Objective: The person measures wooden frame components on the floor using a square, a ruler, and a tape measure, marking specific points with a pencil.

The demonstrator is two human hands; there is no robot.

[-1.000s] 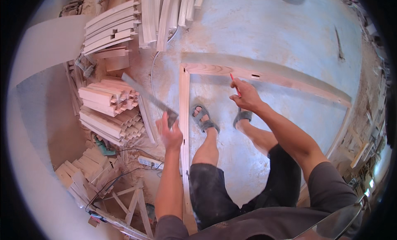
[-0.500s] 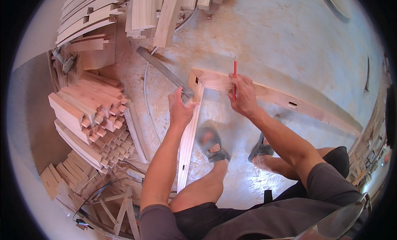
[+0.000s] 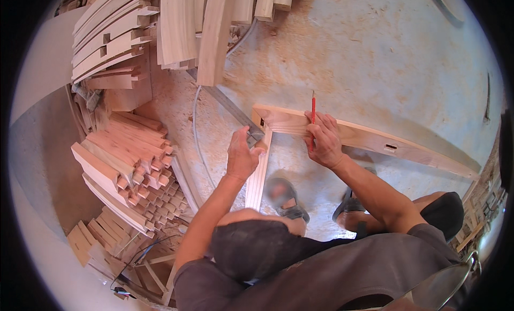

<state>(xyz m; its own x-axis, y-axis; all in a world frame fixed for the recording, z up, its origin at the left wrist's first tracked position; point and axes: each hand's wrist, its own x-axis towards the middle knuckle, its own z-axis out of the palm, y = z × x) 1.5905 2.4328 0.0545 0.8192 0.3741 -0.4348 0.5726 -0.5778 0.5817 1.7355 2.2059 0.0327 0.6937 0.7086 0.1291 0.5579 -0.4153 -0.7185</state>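
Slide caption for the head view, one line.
Left hand holds a metal square at a wooden frame corner; right hand holds a red pencil.

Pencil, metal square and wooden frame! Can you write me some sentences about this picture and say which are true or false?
1. The right hand holds a red pencil. True.
2. The left hand is near a corner of the wooden frame. True.
3. The frame has no holes. False: a dark slot shows in it.
4. A metal square is at the left hand. True.
5. The pencil's tip points toward the person. False: it points away.
6. The person is barefoot. False: they wear dark sandals.
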